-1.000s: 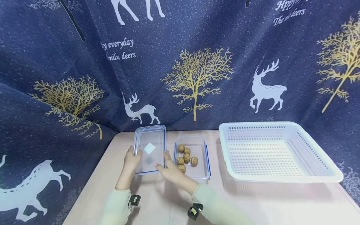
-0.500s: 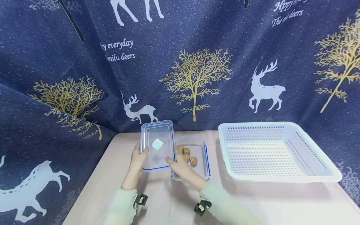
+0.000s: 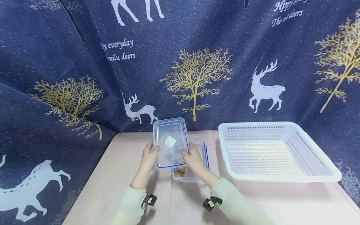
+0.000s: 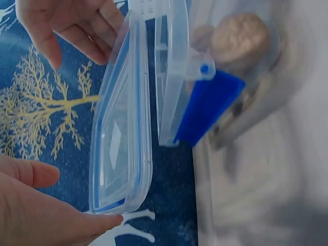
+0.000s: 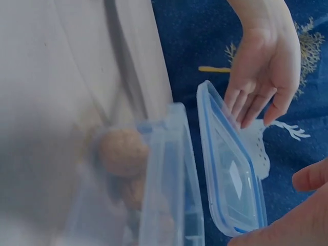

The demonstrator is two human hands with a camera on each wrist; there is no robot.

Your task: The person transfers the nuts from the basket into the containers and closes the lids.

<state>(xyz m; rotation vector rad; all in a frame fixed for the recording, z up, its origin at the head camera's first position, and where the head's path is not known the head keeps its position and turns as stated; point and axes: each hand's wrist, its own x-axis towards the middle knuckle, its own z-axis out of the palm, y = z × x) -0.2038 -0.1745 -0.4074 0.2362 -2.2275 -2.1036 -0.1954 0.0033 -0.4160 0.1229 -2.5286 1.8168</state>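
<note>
A clear plastic lid [image 3: 166,157] with a blue seal and a pale diamond label is held up by both hands. My left hand [image 3: 148,157] grips its left edge, thumb over the top. On the opposite edge, my right hand [image 3: 195,159] pinches it the same way. Beneath it stands a clear food container [image 3: 191,180] with blue side clips, partly covered by the lid in the head view. Several walnuts lie inside; one walnut [image 4: 241,43] shows through the wall in the left wrist view. From the right wrist, the lid [image 5: 230,169] hangs tilted just above the container rim [image 5: 177,133].
A large white perforated basket [image 3: 281,179] stands to the right on the pale pink tablecloth [image 3: 166,203]. Behind the table hangs a dark blue cloth [image 3: 213,103] printed with deer and trees.
Both hands have carried the lid to the right and slightly up, from beside the container to over it. The lid now hides most of the walnuts. The basket has stayed put.
</note>
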